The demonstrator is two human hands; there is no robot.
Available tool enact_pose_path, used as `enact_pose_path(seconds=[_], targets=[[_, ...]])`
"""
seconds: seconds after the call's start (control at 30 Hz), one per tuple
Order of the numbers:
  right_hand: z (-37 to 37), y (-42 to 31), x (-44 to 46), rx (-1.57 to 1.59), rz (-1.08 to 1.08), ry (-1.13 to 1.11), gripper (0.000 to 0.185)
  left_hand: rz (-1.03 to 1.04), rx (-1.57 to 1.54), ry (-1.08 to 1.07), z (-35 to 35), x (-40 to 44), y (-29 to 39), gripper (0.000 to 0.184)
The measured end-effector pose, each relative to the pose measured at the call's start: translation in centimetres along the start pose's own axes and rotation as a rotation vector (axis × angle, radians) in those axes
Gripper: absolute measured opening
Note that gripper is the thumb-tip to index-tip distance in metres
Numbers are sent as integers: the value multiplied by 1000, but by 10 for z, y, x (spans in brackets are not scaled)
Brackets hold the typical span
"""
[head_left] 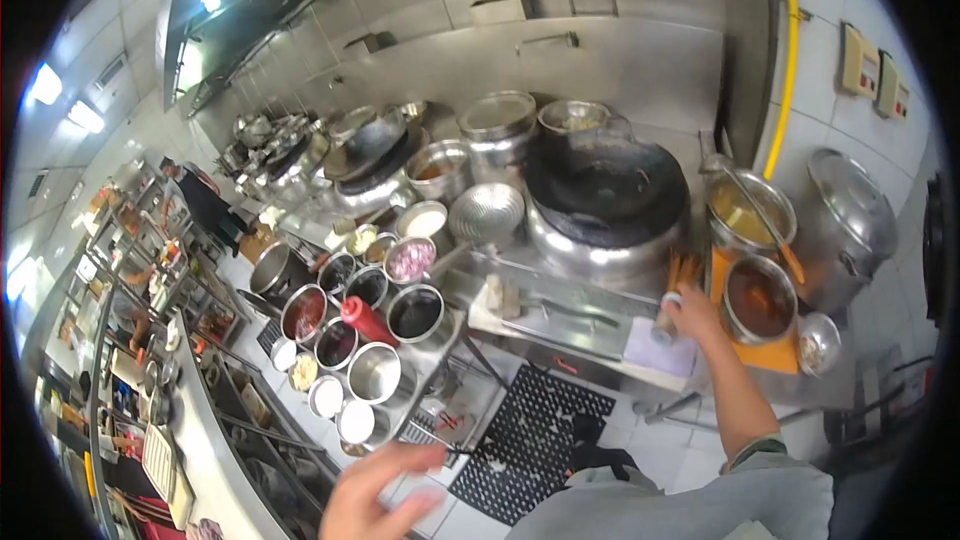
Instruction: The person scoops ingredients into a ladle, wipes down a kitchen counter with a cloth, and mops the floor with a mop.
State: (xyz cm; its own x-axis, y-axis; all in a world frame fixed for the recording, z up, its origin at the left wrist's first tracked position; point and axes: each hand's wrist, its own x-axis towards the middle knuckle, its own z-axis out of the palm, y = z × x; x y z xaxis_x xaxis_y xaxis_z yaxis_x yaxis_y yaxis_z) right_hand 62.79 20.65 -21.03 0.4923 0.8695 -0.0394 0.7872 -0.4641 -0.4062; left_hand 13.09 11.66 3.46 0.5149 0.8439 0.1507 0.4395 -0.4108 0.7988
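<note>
My right hand [695,316] is wrapped round what looks like a bamboo wok brush [683,272], its brown bristles pointing up toward the stove. Under that hand lies a folded pale cloth [658,348] on the counter's front edge. A large black wok [605,185] sits on the burner just beyond, with nothing clearly visible inside. Low in the view, my left hand [385,495] hangs in the air with its fingers apart, holding nothing. Nearest to it is a pot of white contents [357,422] on the trolley.
Pots of sauces and chopped onion [411,260] crowd the trolley, with a red squeeze bottle [366,320] among them. Right of my hand stand a pot of reddish liquid [760,300] and a lidded stockpot [848,215]. A black mat [530,440] covers the floor. Another person [195,200] stands far left.
</note>
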Motion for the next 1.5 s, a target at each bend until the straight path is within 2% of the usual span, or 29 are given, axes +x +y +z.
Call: enact_pose_path(seconds=[0.03,0.17,0.27,0.4,0.43,0.53,0.6,0.67,0.8,0.83,0.93,0.97,1.03,1.07,1.1,1.17,1.2,1.23,1.27,1.3,1.37,1.43,1.47,1.5], targets=[[5,-2,11,-15,111,-125,64,-115,41,66,15,29,-14,37],[5,-24,21,-57,199,-343,86,-147,486,180,47,127,-117,39],[52,7,30,-112,199,-192,93,-164,617,212,56,194,-181,38],[53,11,39,0,261,-289,99,-256,769,219,70,272,-256,41],[62,16,41,46,310,-314,99,-259,811,247,75,289,-267,35],[70,20,38,110,381,-320,96,-281,970,198,83,336,-323,30],[52,7,38,268,436,-253,89,-247,1079,158,84,361,-348,28],[23,-13,18,556,530,-162,80,-176,1159,151,87,372,-371,28],[8,13,-33,1107,338,19,67,-80,1392,127,95,392,-422,35],[2,7,-53,1176,321,95,65,-178,1359,-21,90,398,-403,36],[-27,-29,-85,1342,155,252,66,-317,1227,-90,88,405,-406,35],[-32,-43,-91,1392,88,290,67,-233,1000,-261,83,408,-413,29],[-41,-68,-91,1610,-56,156,71,-73,532,-578,64,411,-428,18],[-45,-82,-89,1719,-127,89,73,-507,-192,-563,70,408,-426,8],[-36,-100,-79,1780,-34,139,78,-941,-863,-307,74,403,-415,9],[-35,-148,-52,1796,15,35,69,-931,-1040,-260,73,401,-400,8],[-30,-170,-35,1676,57,46,65,-937,-1129,-250,75,395,-391,7],[-27,-190,-21,1549,115,52,61,-913,-1088,-222,67,385,-363,9],[-28,-214,-9,1327,51,-3,56,-898,-1062,-203,69,374,-357,7],[-17,-234,10,1185,-26,36,60,-834,-969,-215,72,361,-356,12],[-3,-261,41,1022,-139,-127,59,-718,-798,-183,68,343,-348,23],[43,-274,77,719,-348,32,57,-634,-649,-102,58,325,-328,30],[42,-296,83,606,-412,61,58,-624,-607,-105,52,320,-318,32],[62,-301,95,587,-357,-24,58,-615,-569,-100,45,315,-308,34]])
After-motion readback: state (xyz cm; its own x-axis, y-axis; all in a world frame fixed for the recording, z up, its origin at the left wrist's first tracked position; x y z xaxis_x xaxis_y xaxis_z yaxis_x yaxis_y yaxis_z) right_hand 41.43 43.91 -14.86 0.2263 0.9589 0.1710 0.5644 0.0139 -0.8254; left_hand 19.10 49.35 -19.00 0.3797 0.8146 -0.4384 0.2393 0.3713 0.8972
